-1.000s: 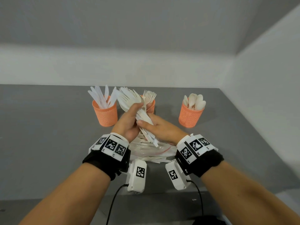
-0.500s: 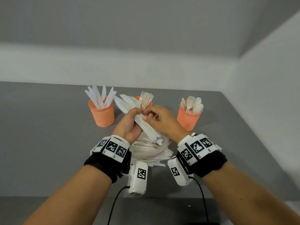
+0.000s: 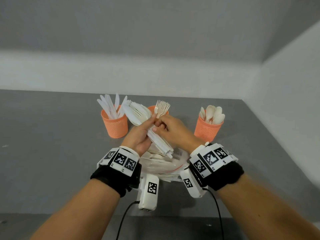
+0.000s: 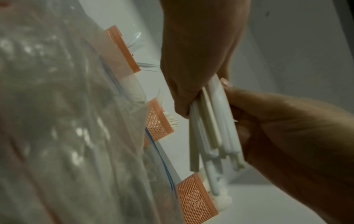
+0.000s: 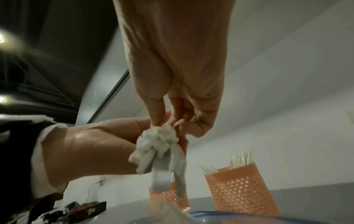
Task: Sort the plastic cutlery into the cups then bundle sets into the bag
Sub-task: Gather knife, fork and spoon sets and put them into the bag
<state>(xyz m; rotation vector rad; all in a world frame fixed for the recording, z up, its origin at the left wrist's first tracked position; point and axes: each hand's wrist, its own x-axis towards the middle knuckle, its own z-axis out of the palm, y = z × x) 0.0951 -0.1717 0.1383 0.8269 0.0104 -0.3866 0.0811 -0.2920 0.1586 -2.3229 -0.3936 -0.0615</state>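
Observation:
My left hand (image 3: 140,134) grips a bundle of white plastic cutlery (image 3: 155,139) above the clear bag (image 3: 166,165), handles pointing down toward me. My right hand (image 3: 166,125) pinches one piece in that bundle near its top. The left wrist view shows the bundle's handles (image 4: 212,133) clasped between both hands. In the right wrist view the handle ends (image 5: 159,145) face the camera. Three orange mesh cups stand behind: knives (image 3: 115,123) at left, forks (image 3: 161,109) in the middle, spoons (image 3: 207,127) at right.
The grey table (image 3: 52,153) meets a white wall at the back and another on the right. The bag, with more white cutlery inside, lies between my wrists near the table's front edge.
My right hand has risen from the bundle's lower handles to its upper part beside my left thumb. The bundle has tilted lower and further left.

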